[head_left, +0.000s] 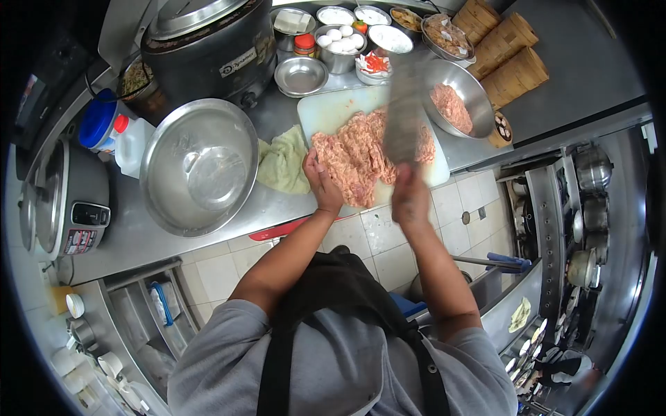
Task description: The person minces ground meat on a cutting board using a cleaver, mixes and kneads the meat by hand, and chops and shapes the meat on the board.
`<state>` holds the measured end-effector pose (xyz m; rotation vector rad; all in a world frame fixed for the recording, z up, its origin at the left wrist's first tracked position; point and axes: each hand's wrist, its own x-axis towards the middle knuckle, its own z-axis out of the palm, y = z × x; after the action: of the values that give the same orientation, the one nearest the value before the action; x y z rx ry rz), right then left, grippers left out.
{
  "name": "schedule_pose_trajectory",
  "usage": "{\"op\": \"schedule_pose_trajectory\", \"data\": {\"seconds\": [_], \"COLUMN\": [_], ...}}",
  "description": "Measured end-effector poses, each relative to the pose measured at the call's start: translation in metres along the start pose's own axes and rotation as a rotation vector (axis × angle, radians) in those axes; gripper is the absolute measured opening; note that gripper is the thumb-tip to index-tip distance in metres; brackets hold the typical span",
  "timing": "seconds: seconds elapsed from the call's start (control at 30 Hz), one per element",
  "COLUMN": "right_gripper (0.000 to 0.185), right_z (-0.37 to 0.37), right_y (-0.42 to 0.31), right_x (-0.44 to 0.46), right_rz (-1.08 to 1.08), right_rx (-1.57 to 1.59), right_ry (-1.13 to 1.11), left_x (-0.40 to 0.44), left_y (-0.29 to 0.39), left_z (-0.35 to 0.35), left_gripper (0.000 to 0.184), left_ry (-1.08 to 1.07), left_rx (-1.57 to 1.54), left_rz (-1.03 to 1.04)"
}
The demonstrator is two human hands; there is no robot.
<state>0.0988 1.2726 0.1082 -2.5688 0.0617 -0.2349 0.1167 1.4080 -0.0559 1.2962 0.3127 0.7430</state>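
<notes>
Gripped broad, grey metal cleaver (404,121) in right hand (411,199), with fingers curled together. Touched coarse, pink minced meat (350,158) on white rectangular board (313,109) with left hand (323,186); couldn't tell its finger spacing. Seemed to need even chops, well clear of left hand.

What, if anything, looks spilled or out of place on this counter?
The minced meat on the cutting board reaches its near edge, beside the left hand, so bits could perhaps drop off. No clear spill shows.
</notes>
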Motion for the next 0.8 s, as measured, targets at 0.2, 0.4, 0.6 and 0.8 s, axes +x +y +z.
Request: {"op": "schedule_pose_trajectory", "data": {"seconds": [0.2,0.4,0.6,0.8], "right_gripper": [0.025,0.022,0.029,0.023], "right_z": [-0.042,-0.029,-0.023,-0.084], "right_y": [-0.01,-0.021,0.023,-0.042], "right_x": [0.017,0.019,0.018,0.031], "right_rz": [-0.2,-0.088,-0.159,-0.136], "right_rx": [-0.135,0.353,-0.25,0.338], "right_ry": [-0.295,0.25,-0.407,0.216], "left_x": [-0.005,0.0,-0.001,-0.003], "left_y": [0.0,0.002,0.002,0.002], "left_z": [-0.007,0.0,-0.003,-0.001], "left_gripper": [0.05,0.05,0.05,0.049], "left_ry": [-0.043,-0.031,-0.064,-0.05], "left_rx": [0.077,0.041,0.069,0.105], "left_rz": [0.044,0.066,0.085,0.074]}}
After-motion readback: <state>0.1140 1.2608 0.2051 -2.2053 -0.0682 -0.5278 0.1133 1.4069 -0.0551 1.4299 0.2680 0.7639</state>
